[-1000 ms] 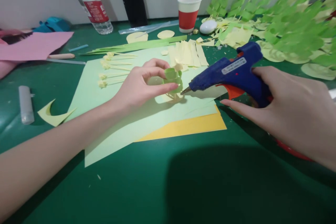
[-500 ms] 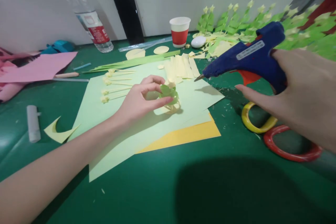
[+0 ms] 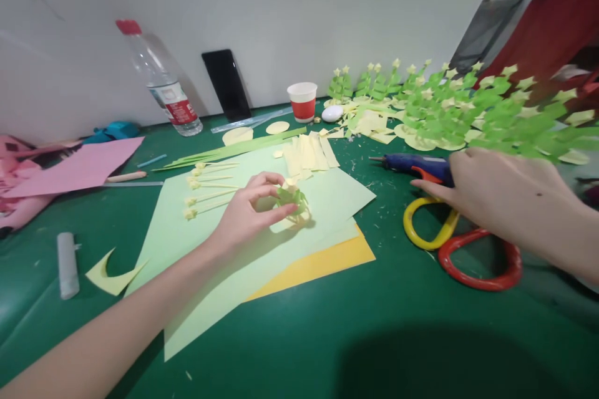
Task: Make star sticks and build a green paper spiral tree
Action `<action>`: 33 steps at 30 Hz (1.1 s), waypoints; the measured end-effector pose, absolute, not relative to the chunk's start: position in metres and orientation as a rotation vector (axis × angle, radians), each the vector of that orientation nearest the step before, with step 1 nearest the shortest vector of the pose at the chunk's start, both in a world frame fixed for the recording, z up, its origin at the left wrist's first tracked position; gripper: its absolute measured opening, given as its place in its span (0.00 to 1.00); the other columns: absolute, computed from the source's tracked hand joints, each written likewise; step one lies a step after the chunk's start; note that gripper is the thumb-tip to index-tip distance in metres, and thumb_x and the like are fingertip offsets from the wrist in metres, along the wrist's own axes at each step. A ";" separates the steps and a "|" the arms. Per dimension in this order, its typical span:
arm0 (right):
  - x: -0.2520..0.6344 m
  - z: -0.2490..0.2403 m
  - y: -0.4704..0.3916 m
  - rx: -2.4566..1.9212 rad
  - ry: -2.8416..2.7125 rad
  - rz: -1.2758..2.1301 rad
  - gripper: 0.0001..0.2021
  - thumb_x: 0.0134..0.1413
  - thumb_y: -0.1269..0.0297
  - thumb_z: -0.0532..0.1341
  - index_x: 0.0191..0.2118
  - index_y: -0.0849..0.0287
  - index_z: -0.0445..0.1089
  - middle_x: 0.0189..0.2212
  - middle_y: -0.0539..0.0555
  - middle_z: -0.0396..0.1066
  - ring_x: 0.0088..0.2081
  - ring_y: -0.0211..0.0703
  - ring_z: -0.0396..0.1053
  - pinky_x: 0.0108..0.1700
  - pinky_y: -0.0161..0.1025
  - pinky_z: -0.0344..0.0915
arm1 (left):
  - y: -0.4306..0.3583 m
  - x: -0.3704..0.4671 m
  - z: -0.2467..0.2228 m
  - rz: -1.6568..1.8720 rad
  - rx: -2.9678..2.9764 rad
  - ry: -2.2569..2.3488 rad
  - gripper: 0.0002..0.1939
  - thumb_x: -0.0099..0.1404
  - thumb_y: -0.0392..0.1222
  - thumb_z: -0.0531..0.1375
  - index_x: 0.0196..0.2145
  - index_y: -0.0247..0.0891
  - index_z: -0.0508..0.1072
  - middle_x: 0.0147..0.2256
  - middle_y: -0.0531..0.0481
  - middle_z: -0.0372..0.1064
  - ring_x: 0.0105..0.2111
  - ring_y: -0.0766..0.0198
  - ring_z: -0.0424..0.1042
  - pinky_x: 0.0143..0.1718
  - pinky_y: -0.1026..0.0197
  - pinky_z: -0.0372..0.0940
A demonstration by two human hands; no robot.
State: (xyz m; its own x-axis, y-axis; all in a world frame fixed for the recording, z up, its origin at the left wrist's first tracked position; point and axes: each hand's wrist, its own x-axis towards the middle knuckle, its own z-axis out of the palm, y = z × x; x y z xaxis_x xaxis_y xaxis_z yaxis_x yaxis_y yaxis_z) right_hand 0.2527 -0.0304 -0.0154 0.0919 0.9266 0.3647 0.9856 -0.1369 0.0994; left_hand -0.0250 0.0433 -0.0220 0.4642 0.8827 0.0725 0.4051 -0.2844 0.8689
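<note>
Between the thumb and fingers of my left hand (image 3: 250, 209) is a small paper flower (image 3: 291, 197) with green leaves and a pale yellow top. It stands upright over the light green paper sheet (image 3: 187, 299). My right hand (image 3: 496, 193) is at the right, over the handle end of a blue hot glue gun (image 3: 407, 163) with an orange trigger. The gun lies low at the tabletop, its nozzle pointing left. My right thumb sticks out along the near side; the other fingers are mostly hidden behind the hand. Scissors with one yellow and one red handle loop (image 3: 482, 283) lie just below.
Pale yellow flower stems (image 3: 210, 199) and cream paper strips (image 3: 309, 156) lie on the sheet. Behind are a bottle (image 3: 175, 106), a phone (image 3: 227, 84) and a paper cup (image 3: 302, 103). Many finished paper plants (image 3: 468, 106) stand at the back right. A glue stick (image 3: 68, 265) lies left.
My right hand has lowered the glue gun from the air to the tabletop. My left hand keeps its hold on the paper flower. The view has tilted up.
</note>
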 end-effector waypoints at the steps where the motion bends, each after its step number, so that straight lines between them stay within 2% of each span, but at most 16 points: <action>1: 0.247 -0.013 -0.031 -2.119 -2.010 -0.597 0.22 0.52 0.49 0.53 0.22 0.65 0.67 0.18 0.60 0.61 0.21 0.46 0.56 0.20 0.38 0.46 | 0.043 -0.025 -0.022 0.722 1.876 1.079 0.06 0.51 0.44 0.61 0.23 0.40 0.72 0.41 0.48 0.62 0.44 0.52 0.62 0.50 0.44 0.54; 4: 0.222 -0.008 -0.028 -1.601 -2.332 -0.629 0.10 0.54 0.67 0.56 0.31 0.68 0.71 0.30 0.63 0.68 0.32 0.48 0.63 0.30 0.41 0.57 | 0.043 -0.025 -0.022 0.721 1.870 1.083 0.06 0.51 0.45 0.61 0.23 0.40 0.71 0.41 0.48 0.62 0.44 0.52 0.62 0.50 0.45 0.55; 6: 0.203 -0.010 -0.023 -1.311 -2.449 -0.439 0.09 0.54 0.72 0.55 0.30 0.64 0.72 0.29 0.57 0.68 0.32 0.43 0.63 0.33 0.39 0.57 | 0.043 -0.025 -0.022 0.716 1.875 1.087 0.06 0.51 0.45 0.61 0.23 0.40 0.71 0.41 0.48 0.62 0.44 0.53 0.62 0.50 0.46 0.55; 11: 0.170 -0.028 0.001 -1.093 -2.528 -0.365 0.08 0.53 0.74 0.56 0.28 0.62 0.73 0.25 0.52 0.67 0.28 0.37 0.60 0.29 0.35 0.52 | 0.045 -0.026 -0.022 0.723 1.932 1.095 0.06 0.51 0.46 0.61 0.22 0.41 0.71 0.41 0.49 0.63 0.44 0.53 0.62 0.51 0.47 0.54; 16: 0.162 -0.038 0.017 -1.011 -2.599 -0.397 0.10 0.54 0.73 0.55 0.27 0.61 0.73 0.24 0.53 0.65 0.27 0.38 0.56 0.30 0.36 0.50 | 0.046 -0.027 -0.025 0.737 1.971 1.071 0.06 0.52 0.45 0.60 0.23 0.41 0.70 0.41 0.50 0.64 0.45 0.54 0.62 0.51 0.48 0.54; 26: 0.159 -0.033 0.020 -0.811 -2.730 -0.545 0.11 0.53 0.79 0.54 0.25 0.65 0.70 0.22 0.55 0.65 0.30 0.41 0.56 0.30 0.37 0.49 | 0.046 -0.027 -0.026 0.760 2.003 1.056 0.08 0.51 0.45 0.61 0.23 0.39 0.69 0.40 0.50 0.65 0.44 0.55 0.63 0.49 0.50 0.54; 33: 0.155 -0.032 0.018 -0.907 -2.692 -0.529 0.14 0.56 0.78 0.49 0.25 0.65 0.69 0.22 0.55 0.65 0.28 0.41 0.57 0.30 0.37 0.52 | 0.046 -0.028 -0.027 0.758 1.995 1.060 0.08 0.51 0.45 0.61 0.23 0.39 0.70 0.40 0.50 0.65 0.44 0.54 0.63 0.50 0.49 0.54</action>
State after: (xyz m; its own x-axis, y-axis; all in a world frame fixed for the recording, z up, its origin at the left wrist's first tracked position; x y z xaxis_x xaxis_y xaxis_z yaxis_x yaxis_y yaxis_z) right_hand 0.1554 0.0181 -0.0317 -0.7746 0.5297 0.3455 0.6211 0.7403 0.2575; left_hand -0.0275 0.0458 -0.0268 0.4840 0.8615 0.1537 0.4240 -0.3845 0.8200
